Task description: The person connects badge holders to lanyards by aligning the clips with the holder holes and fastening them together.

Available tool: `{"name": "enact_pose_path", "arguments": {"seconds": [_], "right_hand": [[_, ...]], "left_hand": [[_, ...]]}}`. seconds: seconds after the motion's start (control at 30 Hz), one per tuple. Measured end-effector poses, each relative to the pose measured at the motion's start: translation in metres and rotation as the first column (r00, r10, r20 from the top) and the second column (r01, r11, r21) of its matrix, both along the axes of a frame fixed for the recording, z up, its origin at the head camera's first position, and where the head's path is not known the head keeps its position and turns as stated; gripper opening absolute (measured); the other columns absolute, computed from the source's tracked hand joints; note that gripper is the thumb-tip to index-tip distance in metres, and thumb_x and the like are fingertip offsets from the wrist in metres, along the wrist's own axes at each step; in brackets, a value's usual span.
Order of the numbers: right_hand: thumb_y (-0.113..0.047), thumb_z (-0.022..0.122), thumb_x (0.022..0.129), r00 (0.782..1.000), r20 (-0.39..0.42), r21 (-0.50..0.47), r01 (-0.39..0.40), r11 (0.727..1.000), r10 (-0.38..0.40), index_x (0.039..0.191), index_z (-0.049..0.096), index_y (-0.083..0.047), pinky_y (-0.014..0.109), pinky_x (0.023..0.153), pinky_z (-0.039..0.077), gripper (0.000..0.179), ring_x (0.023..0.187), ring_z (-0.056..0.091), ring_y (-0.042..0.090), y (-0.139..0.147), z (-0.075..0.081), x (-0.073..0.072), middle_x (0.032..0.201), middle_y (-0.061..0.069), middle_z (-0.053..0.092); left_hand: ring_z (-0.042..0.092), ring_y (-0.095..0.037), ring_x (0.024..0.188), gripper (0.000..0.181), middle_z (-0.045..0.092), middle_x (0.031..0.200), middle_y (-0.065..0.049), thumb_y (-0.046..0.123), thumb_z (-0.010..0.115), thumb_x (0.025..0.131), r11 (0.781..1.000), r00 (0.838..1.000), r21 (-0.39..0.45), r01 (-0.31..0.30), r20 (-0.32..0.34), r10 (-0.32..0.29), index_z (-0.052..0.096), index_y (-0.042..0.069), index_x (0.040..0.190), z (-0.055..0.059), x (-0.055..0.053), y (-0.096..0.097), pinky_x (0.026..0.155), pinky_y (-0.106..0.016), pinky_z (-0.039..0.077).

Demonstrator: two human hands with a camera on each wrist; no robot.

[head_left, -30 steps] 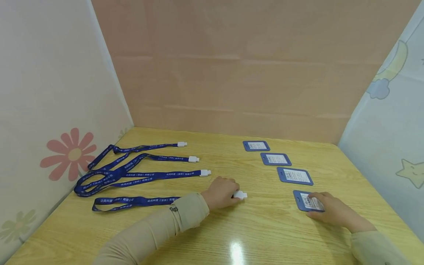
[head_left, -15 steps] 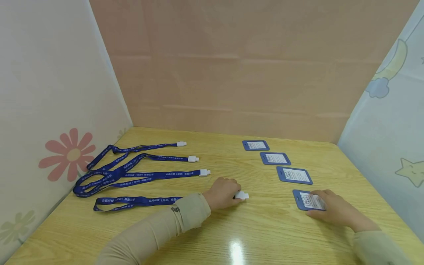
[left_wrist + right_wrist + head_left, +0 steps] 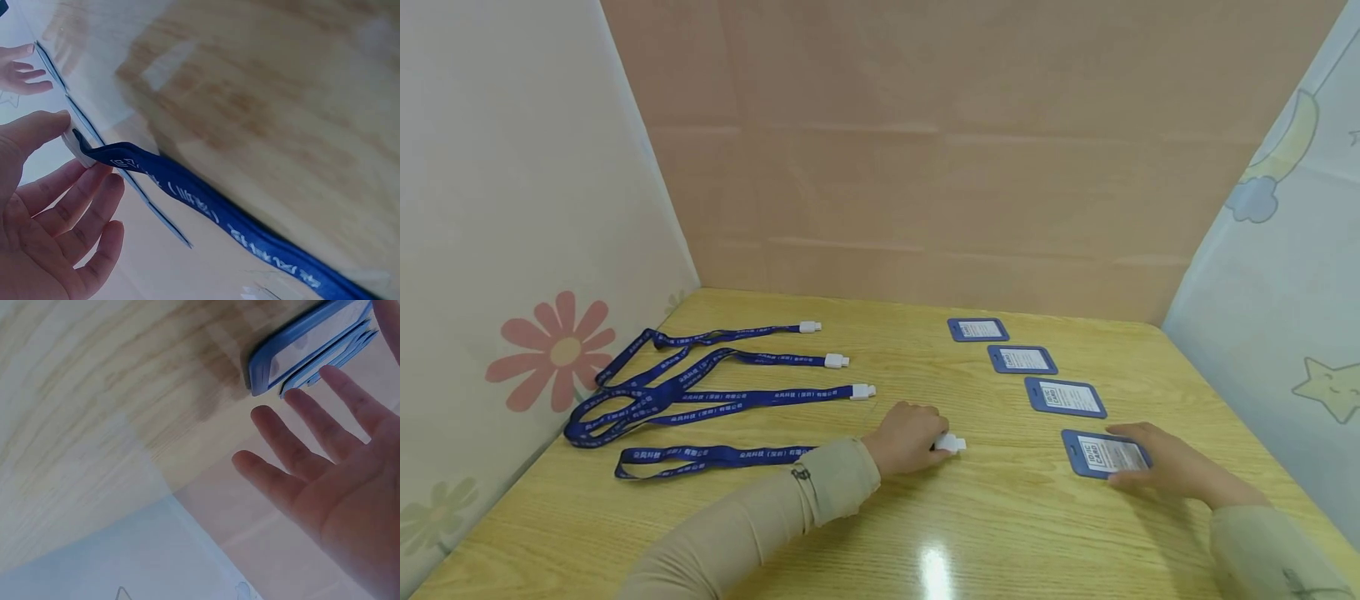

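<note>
In the head view, my left hand (image 3: 910,438) pinches the white plastic clip (image 3: 952,442) of the nearest blue lanyard (image 3: 730,456), whose strap runs left under the sleeve. The left wrist view shows that clip (image 3: 76,149) between thumb and fingers, white print on the strap (image 3: 206,206). My right hand (image 3: 1176,467) is at the right end of the nearest blue badge holder (image 3: 1103,455), thumb and fingers on either side of its corners. In the right wrist view the fingers of that hand (image 3: 337,469) are extended and spread beside the badge holder (image 3: 306,344).
Several more blue lanyards (image 3: 790,396) lie at the left, loops overlapping, white clips pointing right. Three other badge holders (image 3: 1066,397) form a diagonal row behind the nearest one. A pink backdrop (image 3: 925,167) and patterned side sheets (image 3: 1300,292) border the wooden table (image 3: 1000,533).
My right hand has drawn back to the right, uncovering more of the badge holder's card. My left hand has shifted slightly right with the clip, and its lanyard has slid along.
</note>
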State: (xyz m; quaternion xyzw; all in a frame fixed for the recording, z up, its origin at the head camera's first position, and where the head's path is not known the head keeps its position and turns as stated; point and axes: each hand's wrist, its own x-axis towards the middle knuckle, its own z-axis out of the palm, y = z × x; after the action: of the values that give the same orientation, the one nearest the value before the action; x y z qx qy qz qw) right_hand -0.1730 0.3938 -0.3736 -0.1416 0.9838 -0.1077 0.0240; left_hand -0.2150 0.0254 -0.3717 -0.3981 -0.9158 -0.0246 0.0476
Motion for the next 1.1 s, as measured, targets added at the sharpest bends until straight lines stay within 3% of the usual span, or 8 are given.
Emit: {"name": "enact_pose_path", "arguments": {"seconds": [0.37, 0.7, 1.1], "right_hand": [[-0.036, 0.08, 0.067, 0.998, 0.061, 0.014, 0.003, 1.0, -0.004, 0.12, 0.055, 0.005, 0.053, 0.079, 0.046, 0.072, 0.095, 0.056, 0.037, 0.004, -0.001, -0.007, 0.112, 0.031, 0.054], [-0.038, 0.081, 0.066, 0.997, 0.077, 0.02, 0.011, 1.0, -0.013, 0.119, 0.055, 0.004, 0.053, 0.077, 0.046, 0.073, 0.093, 0.056, 0.036, 0.004, -0.001, -0.01, 0.112, 0.03, 0.053], [-0.04, 0.08, 0.066, 0.994, 0.101, 0.023, 0.027, 0.999, -0.029, 0.121, 0.054, 0.003, 0.055, 0.077, 0.045, 0.074, 0.094, 0.055, 0.036, 0.003, 0.0, -0.009, 0.113, 0.03, 0.052]], "left_hand": [[0.047, -0.002, 0.061, 0.023, 0.064, 0.078, 0.007, 0.041, 0.063, 0.087, 1.0, 1.0, 0.002, 0.008, -0.01, -0.008, 0.069, 0.019, 0.087, -0.004, -0.002, 0.002, 0.058, -0.019, 0.037], [0.046, -0.001, 0.06, 0.024, 0.064, 0.077, 0.008, 0.041, 0.061, 0.088, 0.999, 1.0, 0.03, 0.017, 0.016, -0.017, 0.069, 0.019, 0.091, -0.004, -0.002, 0.005, 0.059, -0.019, 0.037], [0.043, -0.002, 0.056, 0.022, 0.063, 0.074, 0.007, 0.037, 0.061, 0.088, 0.999, 0.999, 0.015, 0.041, 0.021, -0.041, 0.066, 0.016, 0.087, -0.005, -0.001, 0.012, 0.052, -0.018, 0.032]]}}
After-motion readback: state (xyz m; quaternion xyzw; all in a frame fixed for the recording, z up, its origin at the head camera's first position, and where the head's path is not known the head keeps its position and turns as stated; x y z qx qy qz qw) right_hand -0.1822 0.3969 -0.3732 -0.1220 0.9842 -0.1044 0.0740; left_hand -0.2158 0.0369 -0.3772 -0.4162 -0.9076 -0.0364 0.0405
